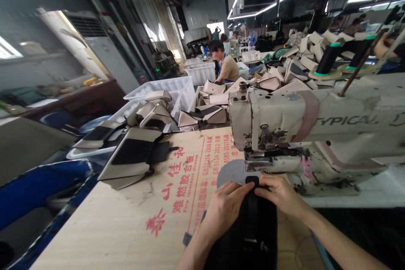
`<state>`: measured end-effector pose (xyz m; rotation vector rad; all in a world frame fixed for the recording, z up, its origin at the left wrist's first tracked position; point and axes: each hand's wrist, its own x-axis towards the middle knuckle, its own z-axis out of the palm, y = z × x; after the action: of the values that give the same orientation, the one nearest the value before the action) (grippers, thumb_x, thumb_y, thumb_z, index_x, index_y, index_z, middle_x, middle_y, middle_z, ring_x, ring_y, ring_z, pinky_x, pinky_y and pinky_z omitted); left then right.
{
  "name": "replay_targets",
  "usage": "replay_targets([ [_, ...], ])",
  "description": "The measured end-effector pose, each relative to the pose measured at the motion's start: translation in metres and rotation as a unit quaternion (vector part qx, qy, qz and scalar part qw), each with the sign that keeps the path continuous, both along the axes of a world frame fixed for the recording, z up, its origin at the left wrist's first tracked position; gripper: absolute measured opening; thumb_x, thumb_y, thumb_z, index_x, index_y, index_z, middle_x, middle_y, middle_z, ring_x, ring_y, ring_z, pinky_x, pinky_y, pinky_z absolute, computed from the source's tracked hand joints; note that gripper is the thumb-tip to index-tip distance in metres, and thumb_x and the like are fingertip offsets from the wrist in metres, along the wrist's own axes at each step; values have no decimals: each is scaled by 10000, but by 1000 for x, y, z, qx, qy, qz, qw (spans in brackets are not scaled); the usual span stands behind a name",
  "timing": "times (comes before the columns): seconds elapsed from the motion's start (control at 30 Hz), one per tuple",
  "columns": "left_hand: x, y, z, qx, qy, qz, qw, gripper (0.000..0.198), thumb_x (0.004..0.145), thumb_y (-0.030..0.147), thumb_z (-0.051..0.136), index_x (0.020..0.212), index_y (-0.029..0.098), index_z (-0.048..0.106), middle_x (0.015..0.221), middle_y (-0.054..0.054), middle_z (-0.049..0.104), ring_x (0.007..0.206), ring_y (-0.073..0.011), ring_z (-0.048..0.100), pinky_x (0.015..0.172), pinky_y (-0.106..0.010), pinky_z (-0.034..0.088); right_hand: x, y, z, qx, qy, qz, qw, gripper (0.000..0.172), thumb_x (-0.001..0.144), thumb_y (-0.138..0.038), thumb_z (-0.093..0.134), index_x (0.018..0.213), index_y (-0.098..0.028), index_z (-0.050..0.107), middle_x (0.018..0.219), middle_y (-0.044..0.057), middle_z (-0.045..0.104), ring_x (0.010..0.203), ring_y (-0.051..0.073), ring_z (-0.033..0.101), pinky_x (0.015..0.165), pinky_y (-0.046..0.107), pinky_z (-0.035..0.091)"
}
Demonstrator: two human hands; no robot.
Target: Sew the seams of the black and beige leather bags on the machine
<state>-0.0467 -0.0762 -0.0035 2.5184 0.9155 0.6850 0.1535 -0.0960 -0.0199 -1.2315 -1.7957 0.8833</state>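
Both my hands work at a black strap end (252, 180) just in front of the sewing machine's needle area. Fingers of my left hand (223, 206) are pressed together on the strap from the left. From the right, my right hand (281, 194) pinches the strap's edge between thumb and fingers. The strap belongs to a dark bag piece (267, 232) that hangs toward me, partly covered by my left arm. A rounded grey panel (230, 171) lies flat beyond my left hand, close to the machine. The sewing machine (275, 118) stands right behind the work; its needle cannot be made out.
A beige and black bag piece (133, 156) lies on the plywood table (126, 215). White crates (186, 93) hold more pieces behind it. Black thread spools (328, 60) stand above the machine. A co-worker (229, 67) sits farther back. A blue-lined container (47, 181) is at left.
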Motion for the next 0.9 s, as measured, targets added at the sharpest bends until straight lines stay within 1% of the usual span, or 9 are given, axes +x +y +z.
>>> replay_targets([
  [0.13, -4, 5, -6, 34, 22, -20, 999, 340, 908, 185, 379, 1226, 204, 498, 874, -40, 618, 801, -125, 570, 726, -240, 483, 0, 0, 0, 2, -13, 3, 1000, 368, 828, -457, 504, 599, -168, 505, 649, -4, 497, 658, 124, 476, 601, 227, 367],
  [0.2, -4, 7, -6, 39, 27, -24, 999, 339, 909, 197, 380, 1230, 187, 489, 875, -43, 614, 818, -128, 564, 741, -246, 485, 0, 1, 1, 10, -23, -2, 1000, 361, 824, -446, 518, 593, -168, 508, 635, -8, 491, 644, 121, 473, 593, 226, 361],
  [0.37, -1, 9, 6, 7, 45, -13, 999, 265, 916, 232, 364, 1097, 176, 549, 893, -46, 613, 862, -140, 558, 779, -267, 483, -2, 3, 3, 27, -23, -3, 999, 328, 829, -417, 523, 621, -169, 570, 640, 1, 528, 633, 122, 497, 595, 234, 368],
  [0.47, 1, 11, 12, 1, 61, -22, 998, 242, 921, 229, 350, 1019, 174, 564, 890, -40, 610, 826, -138, 561, 747, -259, 478, -3, 4, -2, -2, 0, -22, 1000, 282, 783, -417, 583, 653, -168, 609, 648, 3, 572, 629, 126, 522, 599, 234, 390],
  [0.57, 1, 13, 12, -6, 65, -23, 998, 231, 919, 236, 354, 979, 168, 566, 877, -39, 604, 809, -137, 561, 722, -249, 471, -4, 5, -9, -48, 30, -54, 997, 273, 721, -429, 643, 665, -164, 606, 652, 0, 593, 626, 128, 537, 590, 226, 413],
  [0.67, 1, 16, 9, -26, 55, -13, 998, 211, 911, 244, 373, 950, 166, 565, 861, -40, 594, 809, -139, 560, 713, -246, 464, -4, 6, -10, -48, 45, -75, 995, 278, 711, -420, 655, 832, -175, 607, 696, -6, 585, 645, 125, 542, 605, 224, 440],
  [0.77, -1, 18, 7, -56, 36, 5, 998, 189, 904, 246, 392, 912, 167, 564, 862, -40, 587, 827, -142, 553, 706, -241, 450, -5, 7, -1, 14, 11, -28, 999, 257, 791, -369, 588, 1000, -218, 599, 811, 8, 598, 744, 130, 562, 701, 239, 458],
  [0.83, -2, 18, 7, -78, 21, 10, 997, 192, 902, 246, 394, 884, 169, 569, 854, -40, 584, 831, -142, 547, 705, -240, 441, -5, 8, 5, 49, -20, 14, 998, 207, 843, -338, 524, 999, -237, 615, 885, 19, 611, 823, 138, 568, 762, 247, 450],
  [0.9, -3, 19, 7, -103, 7, 8, 995, 207, 902, 256, 391, 855, 168, 573, 841, -38, 581, 825, -140, 543, 708, -241, 435, -5, 9, 7, 61, -40, 38, 997, 194, 865, -326, 493, 978, -237, 623, 921, 21, 617, 863, 144, 568, 787, 251, 444],
])
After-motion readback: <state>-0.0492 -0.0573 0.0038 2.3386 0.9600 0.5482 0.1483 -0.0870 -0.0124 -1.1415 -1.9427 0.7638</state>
